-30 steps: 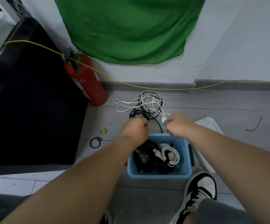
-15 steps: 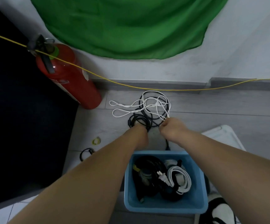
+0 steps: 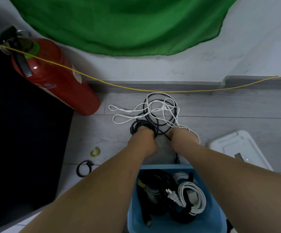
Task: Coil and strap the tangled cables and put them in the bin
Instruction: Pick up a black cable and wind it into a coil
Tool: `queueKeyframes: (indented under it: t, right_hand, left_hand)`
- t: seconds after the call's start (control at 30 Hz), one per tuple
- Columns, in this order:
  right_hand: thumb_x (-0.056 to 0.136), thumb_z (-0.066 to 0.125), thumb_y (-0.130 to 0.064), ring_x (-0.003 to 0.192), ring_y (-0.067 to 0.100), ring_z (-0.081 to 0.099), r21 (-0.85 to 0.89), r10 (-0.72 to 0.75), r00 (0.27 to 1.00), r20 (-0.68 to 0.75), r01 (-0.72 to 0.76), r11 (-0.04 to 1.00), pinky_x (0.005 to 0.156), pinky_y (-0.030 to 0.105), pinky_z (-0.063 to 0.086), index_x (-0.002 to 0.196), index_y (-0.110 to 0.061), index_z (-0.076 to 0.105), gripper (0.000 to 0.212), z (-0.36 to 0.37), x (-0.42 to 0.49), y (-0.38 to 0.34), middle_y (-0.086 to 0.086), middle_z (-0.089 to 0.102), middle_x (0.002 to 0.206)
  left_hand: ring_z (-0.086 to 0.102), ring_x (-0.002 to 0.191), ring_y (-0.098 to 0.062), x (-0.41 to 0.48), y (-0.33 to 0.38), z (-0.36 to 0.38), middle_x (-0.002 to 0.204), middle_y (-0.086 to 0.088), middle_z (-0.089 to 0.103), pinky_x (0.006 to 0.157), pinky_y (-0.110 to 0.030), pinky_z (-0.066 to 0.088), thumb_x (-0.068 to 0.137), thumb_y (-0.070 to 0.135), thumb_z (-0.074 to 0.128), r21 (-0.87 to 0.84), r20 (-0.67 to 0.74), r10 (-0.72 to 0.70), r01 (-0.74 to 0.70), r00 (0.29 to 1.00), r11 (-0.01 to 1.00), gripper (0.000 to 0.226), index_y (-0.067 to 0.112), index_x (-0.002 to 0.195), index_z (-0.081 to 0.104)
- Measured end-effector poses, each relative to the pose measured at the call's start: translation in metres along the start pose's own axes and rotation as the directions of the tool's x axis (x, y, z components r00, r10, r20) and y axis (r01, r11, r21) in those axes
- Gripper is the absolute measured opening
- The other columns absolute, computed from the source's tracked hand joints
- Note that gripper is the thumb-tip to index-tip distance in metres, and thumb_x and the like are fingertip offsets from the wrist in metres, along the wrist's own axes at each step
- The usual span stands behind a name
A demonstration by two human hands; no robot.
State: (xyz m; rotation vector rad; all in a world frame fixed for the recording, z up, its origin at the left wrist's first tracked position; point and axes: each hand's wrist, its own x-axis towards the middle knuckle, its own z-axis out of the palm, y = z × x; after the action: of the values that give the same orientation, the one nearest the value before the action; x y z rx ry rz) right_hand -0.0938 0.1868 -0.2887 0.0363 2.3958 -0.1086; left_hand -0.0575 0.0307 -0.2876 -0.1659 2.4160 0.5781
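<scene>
A tangle of white cable (image 3: 146, 107) and black cable (image 3: 154, 115) lies on the grey floor near the wall. My left hand (image 3: 143, 140) reaches into its near edge and grips a bunch of the black cable (image 3: 133, 126). Just to the right, my right hand (image 3: 181, 138) holds the white cable, a strand of which loops over its knuckles (image 3: 189, 131). The fingers of both hands are hidden behind the hands' backs. The blue bin (image 3: 215, 221) stands right below my forearms and holds coiled black and white cables (image 3: 193, 197).
A red fire extinguisher (image 3: 57, 79) leans at the left by a black mat (image 3: 18, 140). A taut yellow cord (image 3: 153, 90) runs along the baseboard. A yellow strap (image 3: 95, 152) and a black strap loop (image 3: 84, 168) lie on the floor at left. The white lid (image 3: 240, 148) lies at right.
Both hands have moved forward from above the bin down into the near edge of the tangle. The view has leaned forward and lower with them.
</scene>
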Motion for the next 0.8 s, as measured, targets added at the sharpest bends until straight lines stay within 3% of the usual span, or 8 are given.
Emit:
queueKeyframes:
  t: [0.13,0.23,0.33,0.43,0.5,0.63,0.7,0.8]
  right_hand:
    - [0.082,0.056,-0.021,0.093,0.028,0.063,0.275,-0.042,0.997,-0.065,0.058,0.960,0.083,0.036,0.055,0.090,-0.028,0.058,0.011,-0.011,0.000,0.000,0.003,0.062,0.101]
    - [0.088,0.062,-0.021,0.081,0.029,0.062,0.410,-0.142,0.973,-0.184,0.207,0.888,0.067,0.032,0.052,0.079,-0.021,0.051,0.014,-0.045,-0.011,-0.011,0.003,0.062,0.081]
    - [0.095,0.065,-0.020,0.066,0.022,0.054,0.514,-0.273,0.910,-0.311,0.403,0.757,0.056,0.026,0.039,0.085,-0.021,0.054,0.015,-0.100,-0.044,-0.033,-0.001,0.056,0.069]
    - [0.092,0.068,-0.019,0.059,0.013,0.045,0.518,-0.342,0.821,-0.458,0.558,0.648,0.051,0.021,0.033,0.084,-0.016,0.060,0.012,-0.158,-0.092,-0.050,-0.005,0.052,0.064]
    - [0.091,0.068,-0.022,0.052,0.009,0.040,0.589,-0.288,0.783,-0.551,0.609,0.531,0.047,0.021,0.029,0.081,-0.018,0.060,0.014,-0.192,-0.132,-0.057,-0.009,0.047,0.054]
    - [0.091,0.061,-0.029,0.046,0.011,0.029,0.704,-0.071,0.733,-0.677,0.672,0.231,0.050,0.025,0.025,0.070,-0.033,0.050,0.025,-0.250,-0.203,-0.067,-0.012,0.036,0.051]
    - [0.089,0.058,-0.036,0.050,0.015,0.032,0.711,0.025,0.718,-0.695,0.682,0.174,0.054,0.028,0.028,0.071,-0.034,0.048,0.021,-0.269,-0.234,-0.069,-0.008,0.040,0.058]
    - [0.087,0.049,-0.054,0.060,0.021,0.041,0.742,0.114,0.735,-0.668,0.648,0.172,0.064,0.037,0.037,0.082,-0.024,0.053,0.031,-0.272,-0.270,-0.066,-0.003,0.046,0.065]
  left_hand:
    - [0.060,0.107,-0.029,-0.008,-0.005,-0.013,0.125,-0.013,0.049,0.092,-0.034,0.051,0.090,0.015,0.061,-0.055,-0.117,0.004,-0.010,0.993,0.998,0.018,0.009,0.106,0.067]
    - [0.061,0.106,-0.034,-0.023,0.001,-0.041,0.130,-0.009,0.044,0.088,-0.036,0.051,0.089,0.019,0.065,-0.139,-0.262,-0.044,0.008,0.964,0.990,0.035,0.012,0.122,0.055]
    - [0.062,0.106,-0.031,-0.038,0.016,-0.076,0.140,-0.006,0.038,0.089,-0.043,0.053,0.085,0.022,0.071,-0.206,-0.448,0.011,-0.115,0.894,0.972,0.059,0.021,0.139,0.047]
    - [0.065,0.102,-0.030,-0.056,0.037,-0.117,0.115,-0.009,0.067,0.080,-0.035,0.046,0.094,0.031,0.063,-0.244,-0.495,0.053,-0.197,0.868,0.949,0.020,0.022,0.112,0.063]
    - [0.066,0.091,-0.033,-0.075,0.048,-0.145,0.094,-0.011,0.071,0.073,-0.036,0.046,0.098,0.035,0.055,-0.258,-0.517,0.035,-0.195,0.855,0.946,0.017,0.020,0.091,0.058]
    - [0.067,0.081,-0.031,-0.117,0.051,-0.184,0.084,-0.011,0.068,0.078,-0.043,0.059,0.100,0.025,0.053,-0.410,-0.453,-0.016,-0.193,0.891,0.892,0.015,0.015,0.091,0.059]
    - [0.067,0.078,-0.032,-0.138,0.057,-0.203,0.080,-0.012,0.068,0.078,-0.050,0.059,0.094,0.027,0.054,-0.500,-0.454,-0.020,-0.236,0.891,0.833,0.012,0.022,0.087,0.062]
    - [0.070,0.078,-0.032,-0.173,0.082,-0.246,0.081,-0.007,0.071,0.077,-0.049,0.061,0.094,0.030,0.050,-0.498,-0.603,-0.020,-0.357,0.798,0.791,0.016,0.031,0.087,0.064]
